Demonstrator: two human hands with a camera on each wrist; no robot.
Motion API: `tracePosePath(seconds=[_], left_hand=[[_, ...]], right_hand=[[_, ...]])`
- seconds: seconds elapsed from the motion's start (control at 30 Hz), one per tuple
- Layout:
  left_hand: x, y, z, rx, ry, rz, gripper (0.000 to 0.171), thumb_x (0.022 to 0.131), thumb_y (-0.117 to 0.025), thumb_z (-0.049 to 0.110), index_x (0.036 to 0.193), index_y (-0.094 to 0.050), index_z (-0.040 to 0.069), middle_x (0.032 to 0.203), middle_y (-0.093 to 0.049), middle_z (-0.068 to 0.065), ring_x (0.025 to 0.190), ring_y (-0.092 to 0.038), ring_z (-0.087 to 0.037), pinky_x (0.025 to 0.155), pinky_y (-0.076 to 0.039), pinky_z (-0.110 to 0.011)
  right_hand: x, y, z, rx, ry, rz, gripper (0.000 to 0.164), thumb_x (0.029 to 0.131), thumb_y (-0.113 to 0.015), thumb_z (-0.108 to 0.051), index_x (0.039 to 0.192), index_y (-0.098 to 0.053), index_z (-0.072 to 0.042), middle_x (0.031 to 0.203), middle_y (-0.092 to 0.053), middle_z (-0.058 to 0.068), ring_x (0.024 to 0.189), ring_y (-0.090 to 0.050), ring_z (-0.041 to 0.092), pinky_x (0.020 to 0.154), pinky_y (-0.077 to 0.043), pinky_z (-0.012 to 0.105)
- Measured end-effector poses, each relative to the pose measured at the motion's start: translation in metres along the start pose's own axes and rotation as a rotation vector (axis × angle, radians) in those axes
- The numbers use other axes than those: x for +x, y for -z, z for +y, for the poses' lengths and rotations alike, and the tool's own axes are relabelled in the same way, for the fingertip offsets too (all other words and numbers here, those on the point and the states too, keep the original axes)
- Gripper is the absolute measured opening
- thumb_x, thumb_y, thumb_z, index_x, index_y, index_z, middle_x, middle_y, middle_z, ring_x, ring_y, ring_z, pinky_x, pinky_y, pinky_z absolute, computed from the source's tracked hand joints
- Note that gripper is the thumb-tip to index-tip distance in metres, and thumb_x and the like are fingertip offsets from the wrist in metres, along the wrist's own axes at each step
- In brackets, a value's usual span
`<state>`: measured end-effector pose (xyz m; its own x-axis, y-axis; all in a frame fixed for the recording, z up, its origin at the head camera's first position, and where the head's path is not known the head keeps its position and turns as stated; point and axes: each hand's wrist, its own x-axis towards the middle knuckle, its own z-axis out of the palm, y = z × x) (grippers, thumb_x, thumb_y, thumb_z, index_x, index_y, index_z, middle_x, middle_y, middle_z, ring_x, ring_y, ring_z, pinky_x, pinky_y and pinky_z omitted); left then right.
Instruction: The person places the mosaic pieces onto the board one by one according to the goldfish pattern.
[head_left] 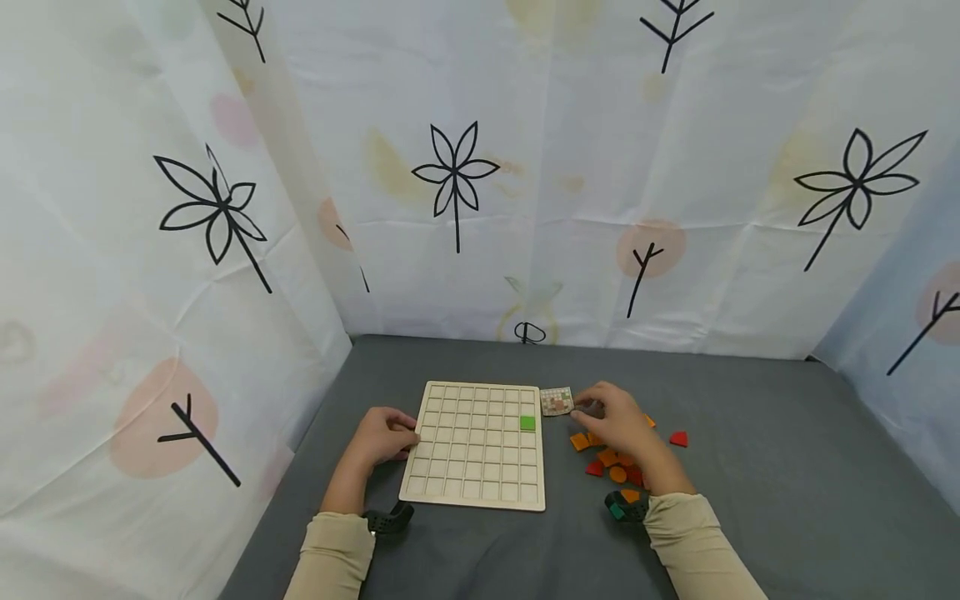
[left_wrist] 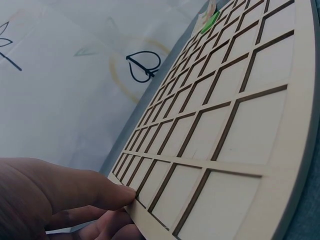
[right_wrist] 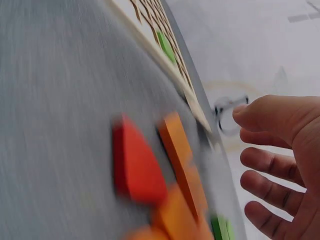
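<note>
A pale wooden board (head_left: pixel 474 451) with a grid of square recesses lies on the grey table, one green square (head_left: pixel 528 423) in a recess near its right side. My left hand (head_left: pixel 381 435) pinches the board's left edge; in the left wrist view the thumb (left_wrist: pixel 112 194) presses on the frame, the other fingers lower down. A small printed grid card (head_left: pixel 557 402) lies against the board's upper right edge. Close to the card's right side is my right hand (head_left: pixel 618 421). Its fingers are loosely bent with nothing between them in the right wrist view.
Orange pieces (head_left: pixel 580 442) and red pieces (head_left: pixel 594 468) lie scattered beneath and around the right forearm. A red one (head_left: pixel 678 438) sits apart to the right. Green pieces (right_wrist: pixel 222 227) show in the right wrist view. A patterned white curtain (head_left: pixel 570 208) hangs behind the table.
</note>
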<state>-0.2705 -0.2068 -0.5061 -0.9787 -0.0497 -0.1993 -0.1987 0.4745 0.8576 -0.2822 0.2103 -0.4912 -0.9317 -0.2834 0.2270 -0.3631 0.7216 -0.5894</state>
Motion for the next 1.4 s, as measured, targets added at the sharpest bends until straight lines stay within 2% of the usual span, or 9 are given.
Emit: tracePosePath(seconds=[0.1, 0.2, 0.4, 0.53, 0.73, 1.2, 1.4], left_hand=[[0.0, -0.001, 0.0, 0.004, 0.004, -0.003, 0.024, 0.09, -0.079, 0.004, 0.111, -0.074, -0.004, 0.094, -0.073, -0.016, 0.078, -0.072, -0.02, 0.07, -0.064, -0.039], [0.0, -0.001, 0.001, 0.003, 0.012, -0.003, 0.023, 0.09, -0.079, 0.004, 0.111, -0.074, -0.003, 0.094, -0.073, -0.015, 0.078, -0.072, -0.021, 0.07, -0.064, -0.038], [0.001, -0.001, 0.0, -0.003, 0.016, 0.001, 0.023, 0.09, -0.08, 0.005, 0.111, -0.074, -0.003, 0.094, -0.073, -0.015, 0.079, -0.073, -0.021, 0.07, -0.064, -0.038], [0.0, 0.0, -0.002, -0.01, 0.003, -0.006, 0.024, 0.09, -0.08, 0.004, 0.112, -0.073, -0.003, 0.094, -0.073, -0.015, 0.079, -0.073, -0.02, 0.07, -0.064, -0.039], [-0.001, 0.0, -0.003, -0.016, 0.003, -0.003, 0.024, 0.09, -0.079, 0.004, 0.113, -0.074, -0.003, 0.095, -0.074, -0.015, 0.081, -0.073, -0.022, 0.071, -0.064, -0.039], [-0.001, 0.001, -0.002, -0.024, -0.009, -0.006, 0.026, 0.09, -0.08, 0.006, 0.114, -0.074, -0.003, 0.096, -0.072, -0.016, 0.082, -0.073, -0.022, 0.071, -0.064, -0.039], [-0.001, -0.001, -0.003, -0.026, 0.007, 0.0, 0.024, 0.091, -0.079, 0.005, 0.113, -0.074, -0.002, 0.096, -0.072, -0.015, 0.082, -0.073, -0.023, 0.072, -0.064, -0.038]], right_hand=[[-0.007, 0.01, 0.019, 0.005, -0.021, 0.022, 0.022, 0.099, -0.076, -0.016, 0.117, -0.077, -0.004, 0.119, -0.068, 0.013, 0.107, -0.065, 0.034, 0.089, -0.056, 0.054], [-0.013, 0.018, 0.036, 0.006, -0.037, 0.045, 0.022, 0.098, -0.077, -0.014, 0.117, -0.077, -0.003, 0.12, -0.067, 0.016, 0.112, -0.064, 0.039, 0.094, -0.054, 0.061], [-0.02, 0.026, 0.054, -0.019, -0.045, 0.031, 0.024, 0.093, -0.081, -0.014, 0.114, -0.078, -0.003, 0.116, -0.065, 0.017, 0.104, -0.063, 0.034, 0.09, -0.053, 0.056], [-0.022, 0.026, 0.056, -0.02, -0.05, 0.011, 0.025, 0.092, -0.082, -0.014, 0.114, -0.078, -0.004, 0.117, -0.064, 0.017, 0.105, -0.062, 0.033, 0.09, -0.052, 0.055], [-0.023, 0.023, 0.054, -0.025, -0.069, 0.025, 0.028, 0.093, -0.082, -0.015, 0.118, -0.078, -0.004, 0.117, -0.064, 0.017, 0.105, -0.06, 0.034, 0.089, -0.051, 0.054], [-0.023, 0.021, 0.054, -0.004, -0.103, -0.001, 0.018, 0.092, -0.083, -0.015, 0.11, -0.084, -0.01, 0.118, -0.06, 0.014, 0.104, -0.057, 0.03, 0.082, -0.048, 0.042], [-0.024, 0.022, 0.055, -0.011, -0.084, -0.014, 0.02, 0.091, -0.085, -0.017, 0.11, -0.083, -0.011, 0.12, -0.059, 0.014, 0.105, -0.058, 0.031, 0.084, -0.049, 0.045]])
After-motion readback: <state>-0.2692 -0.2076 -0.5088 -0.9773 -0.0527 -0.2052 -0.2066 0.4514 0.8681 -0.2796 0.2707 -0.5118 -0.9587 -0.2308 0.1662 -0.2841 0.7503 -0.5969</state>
